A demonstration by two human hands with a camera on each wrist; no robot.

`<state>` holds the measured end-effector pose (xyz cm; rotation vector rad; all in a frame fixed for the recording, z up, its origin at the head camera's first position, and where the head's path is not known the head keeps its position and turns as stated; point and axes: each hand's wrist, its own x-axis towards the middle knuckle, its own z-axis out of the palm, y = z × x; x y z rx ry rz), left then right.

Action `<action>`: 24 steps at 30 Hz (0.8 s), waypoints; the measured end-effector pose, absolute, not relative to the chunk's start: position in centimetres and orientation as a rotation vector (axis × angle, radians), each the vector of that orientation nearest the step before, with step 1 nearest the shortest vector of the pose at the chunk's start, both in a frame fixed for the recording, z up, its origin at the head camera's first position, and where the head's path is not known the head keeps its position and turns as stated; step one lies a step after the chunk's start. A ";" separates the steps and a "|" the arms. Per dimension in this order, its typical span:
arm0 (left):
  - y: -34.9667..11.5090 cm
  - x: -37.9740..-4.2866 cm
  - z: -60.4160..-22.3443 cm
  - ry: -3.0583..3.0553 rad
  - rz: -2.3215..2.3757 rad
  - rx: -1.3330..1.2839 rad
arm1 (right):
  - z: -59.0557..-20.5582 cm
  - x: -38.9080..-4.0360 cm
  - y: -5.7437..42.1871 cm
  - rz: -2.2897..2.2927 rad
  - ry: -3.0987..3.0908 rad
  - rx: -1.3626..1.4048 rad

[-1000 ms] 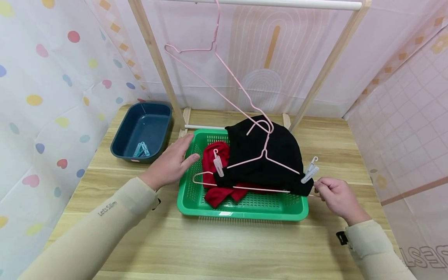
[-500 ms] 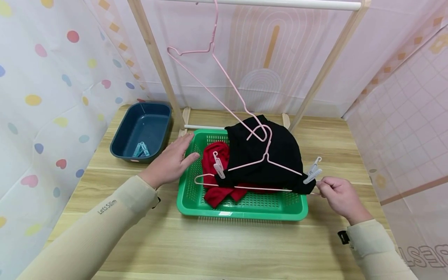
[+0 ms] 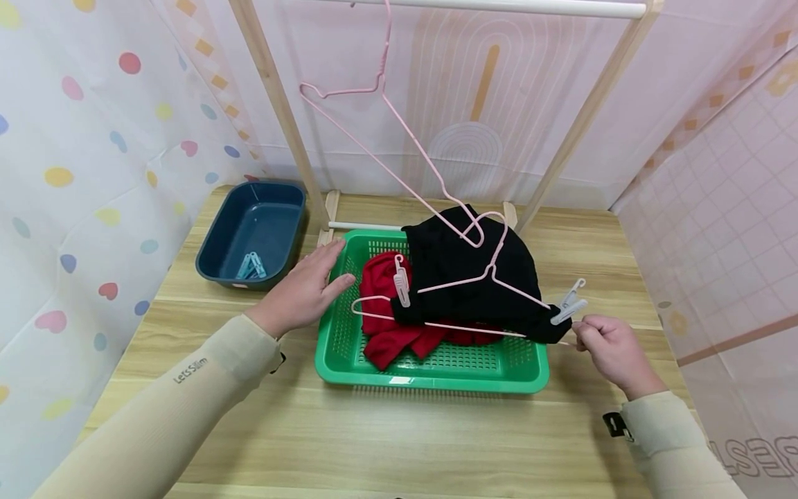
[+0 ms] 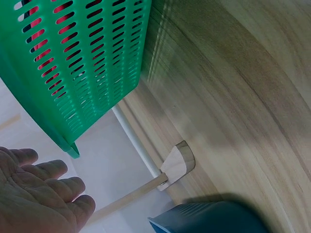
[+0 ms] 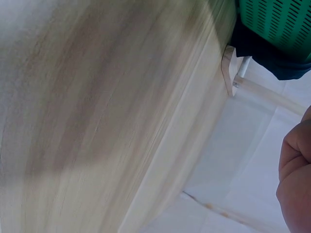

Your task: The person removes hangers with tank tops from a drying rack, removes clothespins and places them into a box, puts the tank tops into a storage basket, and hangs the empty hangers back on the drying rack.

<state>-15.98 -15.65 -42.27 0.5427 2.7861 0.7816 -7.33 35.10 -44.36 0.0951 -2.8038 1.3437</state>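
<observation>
In the head view a pink hanger (image 3: 458, 283) carries black clothing (image 3: 470, 260), held on by a white clothespin (image 3: 402, 281) at the left and another clothespin (image 3: 569, 312) at the right. My right hand (image 3: 614, 353) pinches the hanger's right end; its fingers are curled, though the wrist view shows only part of them. Beneath lies a green basket (image 3: 430, 381) with red clothing (image 3: 383, 343) inside. Fingers straight, my left hand (image 3: 305, 287) stays beside the basket's left rim; whether it touches the rim I cannot tell.
A dark blue basin (image 3: 255, 225) with several light blue clothespins (image 3: 251, 266) stands at the left. Behind the basket rises a wooden rack with a white rod (image 3: 517, 7). Another pink hanger (image 3: 399, 125) dangles from above, its lower corner overlapping the held hanger's hook.
The held hanger and black clothing have shifted right with my right hand, and the hanger has tilted down at its right end. The dangling hanger has swung slightly. My left hand stays put.
</observation>
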 end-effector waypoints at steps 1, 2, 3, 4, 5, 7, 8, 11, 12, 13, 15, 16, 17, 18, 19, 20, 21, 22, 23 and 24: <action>-15.6 -16.0 -42.3 2.785 0.783 0.543 | -44.4 -7.3 35.1 1.345 -2.795 0.092; -15.7 -15.9 -42.3 2.784 0.784 0.545 | -44.4 -7.3 35.2 1.353 -2.783 0.089; -15.7 -15.9 -42.4 2.783 0.787 0.546 | -44.4 -7.3 35.2 1.360 -2.771 0.085; -15.6 -15.9 -42.4 2.781 0.789 0.546 | -44.4 -7.3 35.2 1.365 -2.759 0.081; -15.6 -15.9 -42.4 2.780 0.790 0.547 | -44.5 -7.2 35.3 1.376 -2.747 0.078; -15.6 -15.8 -42.4 2.776 0.786 0.550 | -44.5 -7.2 35.4 1.398 -2.728 0.076; -15.6 -15.8 -42.4 2.776 0.784 0.549 | -44.6 -7.1 35.5 1.400 -2.720 0.074; -15.6 -15.7 -42.3 2.776 0.779 0.546 | -44.7 -7.1 35.7 1.403 -2.705 0.057; -15.6 -15.7 -42.3 2.776 0.778 0.545 | -44.7 -7.1 35.7 1.410 -2.700 0.046; -15.6 -15.7 -42.3 2.776 0.779 0.544 | -44.8 -7.1 35.8 1.420 -2.693 0.033; -15.6 -15.6 -42.3 2.776 0.780 0.543 | -44.8 -7.0 35.8 1.432 -2.682 0.002; -15.6 -15.6 -42.3 2.775 0.782 0.543 | -44.7 -7.0 35.8 1.439 -2.676 -0.013; -15.6 -15.6 -42.3 2.774 0.783 0.543 | -44.7 -7.0 35.8 1.447 -2.671 -0.027; -15.6 -15.6 -42.3 2.773 0.784 0.543 | -44.7 -7.0 35.8 1.458 -2.666 -0.038; -15.6 -15.6 -42.3 2.772 0.786 0.543 | -44.7 -7.0 35.8 1.459 -2.664 -0.044; -15.6 -15.5 -42.3 2.772 0.787 0.543 | -44.6 -7.1 35.8 1.456 -2.664 -0.049; -15.6 -15.5 -42.3 2.771 0.787 0.542 | -44.6 -7.1 35.8 1.451 -2.665 -0.052; -15.6 -15.5 -42.3 2.773 0.786 0.542 | -44.6 -7.2 35.8 1.433 -2.670 -0.051; -15.6 -15.5 -42.3 2.773 0.786 0.541 | -44.5 -7.2 35.8 1.415 -2.675 -0.045; -15.6 -15.5 -42.4 2.774 0.787 0.541 | -44.5 -7.3 35.7 1.396 -2.680 -0.039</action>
